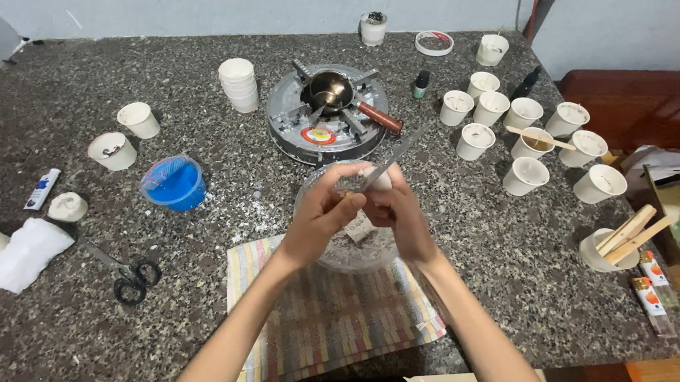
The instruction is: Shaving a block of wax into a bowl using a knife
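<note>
Left hand: raised over a clear glass bowl, fingers curled and pinched on a small pale lump held between both hands; right hand: closed round the handle of a knife, whose blade slants up and away from the fingers toward the stove; bowl: directly beneath both hands, holding whitish chunks, standing on a striped cloth that lies under the wrists; portable gas stove: just beyond the hands, a small dark pot with a reddish handle set on it; stack of white paper cups: beyond and left of the left hand; blue bowl: left of the left hand, near; black scissors: left of the left forearm, on the speckled stone counter; two single white cups: farther left; cluster of white cups: beyond and right of the right hand, some with wicks, one with a wooden stick across its rim; cup of wooden sticks: right of the right forearm, well apart.
</note>
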